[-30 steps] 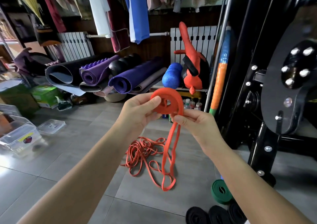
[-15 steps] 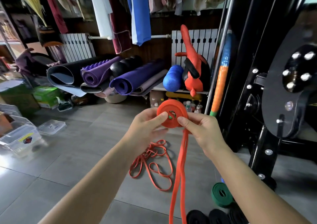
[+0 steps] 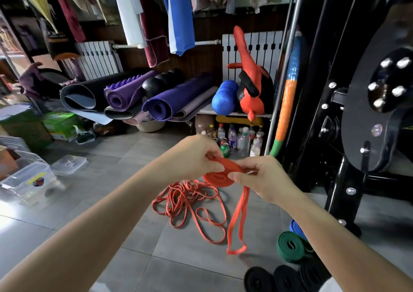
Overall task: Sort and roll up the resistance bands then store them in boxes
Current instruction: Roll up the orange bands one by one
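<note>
Left hand: my left hand [image 3: 190,155] sat at the centre of the frame. Its fingers [image 3: 213,167] were curled, pinching the upper left edge of the orange band roll [image 3: 220,176].
Right hand: my right hand [image 3: 263,177], just right of centre, gripped the roll's right edge between the thumb and bent fingers [image 3: 238,176].
Orange band roll: it was held between both hands in mid-frame, tilted almost flat, with the wound coils facing up.
Loose tail [image 3: 239,220]: the unrolled rest of the same band hung from the roll under my right hand as a long narrow loop reaching down to the floor [image 3: 125,202]. I could not tell whether its end rested there.
Thin orange bands [image 3: 187,200]: they lay in a tangled heap on the floor, just left of the tail.
Rolled bands: a green roll [image 3: 290,247] lay at lower right, a blue roll [image 3: 296,228] just behind it, and black rolls [image 3: 274,279] along the bottom edge.
Clear box [image 3: 29,180]: it stood on the floor at the left edge, with its lid [image 3: 69,163] lying just beside it.
</note>
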Demonstrator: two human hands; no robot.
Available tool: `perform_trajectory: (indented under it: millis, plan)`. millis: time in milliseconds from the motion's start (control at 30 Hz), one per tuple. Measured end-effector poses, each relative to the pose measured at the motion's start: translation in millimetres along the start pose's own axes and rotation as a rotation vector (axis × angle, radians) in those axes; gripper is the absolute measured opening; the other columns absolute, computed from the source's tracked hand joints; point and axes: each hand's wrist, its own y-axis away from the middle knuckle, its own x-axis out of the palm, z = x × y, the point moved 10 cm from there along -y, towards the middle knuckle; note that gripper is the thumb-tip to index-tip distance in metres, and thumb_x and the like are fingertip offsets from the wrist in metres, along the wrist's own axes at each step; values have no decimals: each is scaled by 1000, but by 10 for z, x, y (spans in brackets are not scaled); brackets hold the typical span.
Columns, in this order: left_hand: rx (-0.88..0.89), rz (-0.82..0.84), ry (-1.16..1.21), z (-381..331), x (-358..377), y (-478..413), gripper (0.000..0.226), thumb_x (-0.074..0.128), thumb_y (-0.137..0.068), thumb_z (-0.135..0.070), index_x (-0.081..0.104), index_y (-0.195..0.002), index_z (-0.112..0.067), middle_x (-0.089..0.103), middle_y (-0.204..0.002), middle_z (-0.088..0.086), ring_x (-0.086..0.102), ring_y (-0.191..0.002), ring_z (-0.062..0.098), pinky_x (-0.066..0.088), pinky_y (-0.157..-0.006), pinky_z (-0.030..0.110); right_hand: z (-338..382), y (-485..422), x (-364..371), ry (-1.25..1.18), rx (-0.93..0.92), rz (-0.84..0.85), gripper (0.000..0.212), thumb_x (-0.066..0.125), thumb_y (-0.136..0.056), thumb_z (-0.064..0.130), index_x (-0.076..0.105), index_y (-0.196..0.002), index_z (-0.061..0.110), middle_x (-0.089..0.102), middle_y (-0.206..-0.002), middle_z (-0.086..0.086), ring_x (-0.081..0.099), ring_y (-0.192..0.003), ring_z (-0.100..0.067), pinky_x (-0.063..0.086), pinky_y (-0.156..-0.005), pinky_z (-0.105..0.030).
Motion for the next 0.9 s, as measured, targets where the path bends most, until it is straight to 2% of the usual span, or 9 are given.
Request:
perform_trajectory:
  millis: [133, 233, 300, 367, 467, 567, 633, 733, 900]
  plan:
    - [-1, -117, -50, -18, -17, 7, 18, 68, -83, -22, 70, -99, -13, 68, -91, -2, 59, -82, 13, 37, -71, 16, 14, -18, -50, -1, -28, -29, 27, 76, -77, 11, 70, -79, 37, 66, -63, 23, 56, -59, 5, 46, -66, -20]
    - [-26, -132, 25, 23, 7, 0, 15, 68, -83, -19, 70, -97, -13, 60, -82, -7, 52, -76, 9, 34, -64, 11, 13, -38, -80, 55, -51, -30, 17, 76, -77, 14, 75, -86, 28, 69, -67, 17, 58, -62, 2, 48, -66, -22]
    - [-17, -51, -18, 25, 110, -14, 15, 67, -84, -21, 67, -97, -14, 56, -81, -9, 50, -75, 10, 34, -62, 7, 10, -49, -49, 166, -57, 0, 18, 76, -77, 17, 76, -94, 23, 67, -67, 17, 58, -63, 2, 48, -66, -21]
    - [-2, 33, -121, 12, 215, -25, 16, 66, -83, -25, 66, -96, -15, 58, -81, -6, 53, -77, 14, 34, -60, 14, 30, -52, -10, 216, -80, 29, 20, 76, -77, 17, 76, -96, 22, 63, -62, 24, 57, -63, 5, 42, -63, -12]
    - [0, -18, -161, 24, 179, -38, 15, 65, -83, -25, 69, -94, -16, 66, -83, -2, 58, -80, 17, 36, -64, 24, 27, -48, -30, 80, -68, 7, 17, 78, -75, 16, 76, -85, 29, 67, -67, 20, 59, -64, 2, 48, -66, -18]
    - [-68, -68, 26, 139, 137, -19, 10, 70, -81, -22, 71, -91, -21, 71, -82, -4, 64, -76, 13, 45, -67, 21, -27, -13, -58, -153, -32, -28, 22, 79, -67, 20, 72, -78, 37, 72, -71, 14, 65, -67, -3, 52, -68, -18]
    - [-138, -56, 256, 244, 165, 16, 8, 71, -81, -16, 71, -87, -22, 73, -77, -8, 68, -72, 8, 52, -68, 19, -97, 46, -9, -265, -9, -14, 21, 76, -61, 23, 71, -80, 32, 74, -75, 9, 68, -70, -5, 54, -69, -18]
    - [-211, -61, 613, 335, 200, 91, 14, 69, -82, -5, 69, -83, -20, 72, -70, -11, 69, -68, 5, 55, -67, 16, -251, 142, 54, -420, 49, -18, 23, 74, -62, 13, 72, -83, 23, 75, -81, 3, 70, -73, -6, 53, -66, -15]
    - [-269, -129, 932, 436, 281, 211, 15, 65, -85, -6, 68, -94, -17, 75, -83, 3, 72, -78, 15, 57, -65, 20, -339, 171, 60, -500, 89, -87, 28, 74, -67, 13, 72, -94, 8, 75, -73, 1, 70, -66, -11, 52, -60, -16]
